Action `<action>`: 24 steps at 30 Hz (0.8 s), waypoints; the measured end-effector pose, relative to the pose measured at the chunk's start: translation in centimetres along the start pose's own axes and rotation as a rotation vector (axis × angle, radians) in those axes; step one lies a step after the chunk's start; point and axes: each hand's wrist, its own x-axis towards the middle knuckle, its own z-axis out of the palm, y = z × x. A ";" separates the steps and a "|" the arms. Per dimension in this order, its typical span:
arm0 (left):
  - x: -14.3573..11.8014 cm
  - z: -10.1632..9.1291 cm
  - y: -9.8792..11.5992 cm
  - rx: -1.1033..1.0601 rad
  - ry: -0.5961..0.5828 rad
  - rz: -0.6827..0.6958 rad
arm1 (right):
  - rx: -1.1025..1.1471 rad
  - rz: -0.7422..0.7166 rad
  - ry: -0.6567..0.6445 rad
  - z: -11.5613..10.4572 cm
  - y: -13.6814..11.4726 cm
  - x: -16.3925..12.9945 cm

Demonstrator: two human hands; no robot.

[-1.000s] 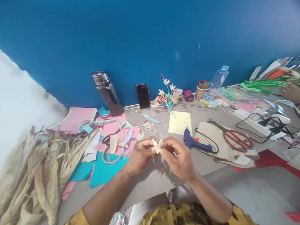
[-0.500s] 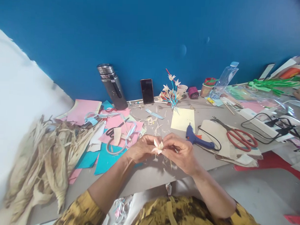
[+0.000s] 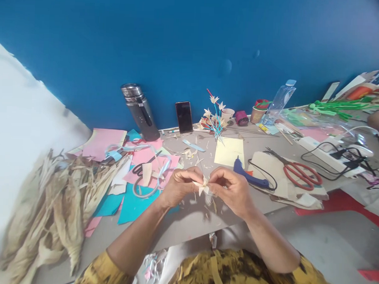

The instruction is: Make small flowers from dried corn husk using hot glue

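Tipped since the earlier frame: one pale flower [image 3: 203,187], above the table [image 3: 189,227], pinched at the fingertips of your left hand [image 3: 180,186] and right hand [image 3: 233,191], its petals [image 3: 201,192] probably thin enough to tear under uneven tugging.

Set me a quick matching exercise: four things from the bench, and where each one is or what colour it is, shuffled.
Things:
1. pale flower
2. phone
3. glue gun
4. red-handled scissors

Places and colours:
A. lying on beige material
B. held by the left hand and right hand
C. mostly dark blue
D. standing upright by the blue wall

Pairs: 1-B, 2-D, 3-C, 4-A
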 end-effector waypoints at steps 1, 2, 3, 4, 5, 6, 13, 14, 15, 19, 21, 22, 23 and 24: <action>0.0 0.0 0.0 0.006 0.003 0.000 | -0.006 -0.006 0.002 0.0 0.0 0.0; 0.0 0.1 0.0 0.011 0.007 -0.001 | -0.011 -0.011 0.004 0.0 -0.1 0.0; 0.0 0.1 0.1 0.016 0.011 -0.003 | -0.014 -0.014 0.004 0.0 -0.1 0.0; 0.0 0.1 0.1 0.021 0.017 -0.008 | -0.018 -0.015 0.003 0.0 -0.1 0.0; 0.0 0.1 0.1 0.024 0.025 -0.014 | -0.021 -0.014 0.001 0.0 -0.1 0.0; 0.0 0.1 0.2 0.027 0.034 -0.019 | -0.024 -0.010 -0.001 0.0 -0.1 0.1; -0.2 0.5 0.5 0.075 0.061 -0.022 | -0.054 0.019 0.009 0.1 -0.1 0.1; -0.3 0.6 0.6 0.086 0.073 -0.024 | -0.068 0.020 0.020 0.1 -0.1 0.0; -0.3 0.7 0.6 0.096 0.088 -0.024 | -0.081 0.019 0.033 0.1 -0.2 0.0; -0.2 1.1 0.8 0.113 0.142 -0.027 | -0.117 0.021 0.064 0.4 -0.2 -0.2; -0.1 1.3 0.8 0.104 0.153 -0.038 | -0.124 0.025 0.064 0.5 -0.3 -0.2; -0.1 1.4 0.8 0.098 0.152 -0.048 | -0.129 0.025 0.060 0.5 -0.3 -0.2; -0.1 1.4 0.8 0.094 0.147 -0.057 | -0.133 0.026 0.057 0.5 -0.2 -0.2; -0.2 1.4 0.7 0.092 0.138 -0.065 | -0.139 0.026 0.052 0.5 -0.2 -0.2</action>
